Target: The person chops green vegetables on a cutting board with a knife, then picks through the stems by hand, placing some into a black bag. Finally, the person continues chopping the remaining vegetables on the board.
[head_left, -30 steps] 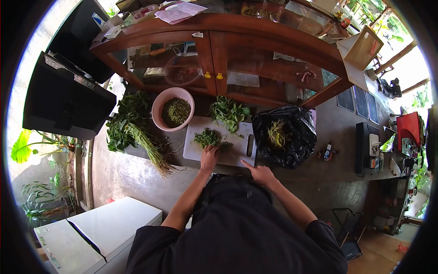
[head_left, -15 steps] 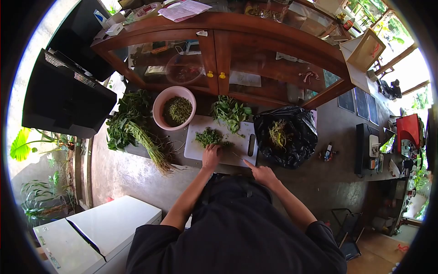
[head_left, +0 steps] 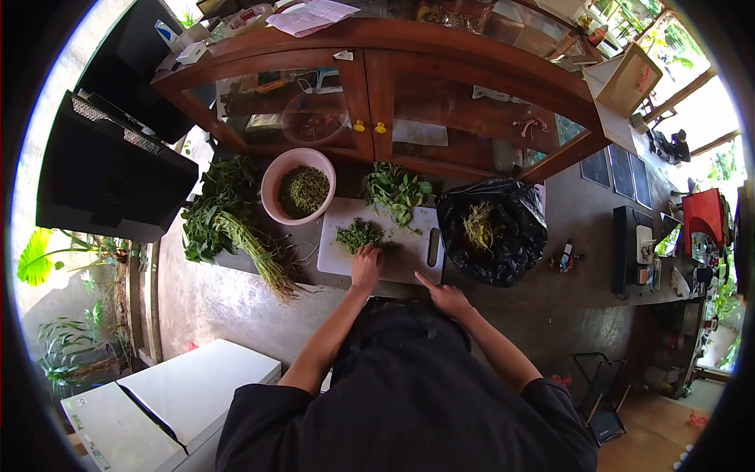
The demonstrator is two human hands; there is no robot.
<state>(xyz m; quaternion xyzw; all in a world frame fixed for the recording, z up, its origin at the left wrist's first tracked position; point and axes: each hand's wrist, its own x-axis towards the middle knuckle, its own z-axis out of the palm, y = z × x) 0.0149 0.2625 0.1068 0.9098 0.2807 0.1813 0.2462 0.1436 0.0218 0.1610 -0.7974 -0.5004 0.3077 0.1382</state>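
Note:
On a white cutting board (head_left: 334, 259) lies a heap of chopped green leaves (head_left: 358, 234). My left hand (head_left: 366, 267) rests at the near edge of this heap, its fingers bent and pressed down on the greens. To the right, my right hand (head_left: 448, 297) is closed around a knife (head_left: 419, 276) at the board's near edge; its blade is hard to make out against the white board. Whole leafy stems (head_left: 397, 193) lie across the board's far edge. A pink bowl (head_left: 271, 189) with chopped greens in it stands beyond the board's left corner.
Left of the board lies a large bundle of greens (head_left: 244, 244) with roots hanging past the counter edge. A black plastic bag (head_left: 511, 259) holding roots and trimmings sits on the right. Behind stands a wooden glass-fronted cabinet (head_left: 377, 71). A white refrigerator (head_left: 204, 385) is lower left.
The knife in my right hand has shifted slightly, and its blade shows less than before. My left hand stays on the greens, a little farther right. The whole view has tilted slightly.

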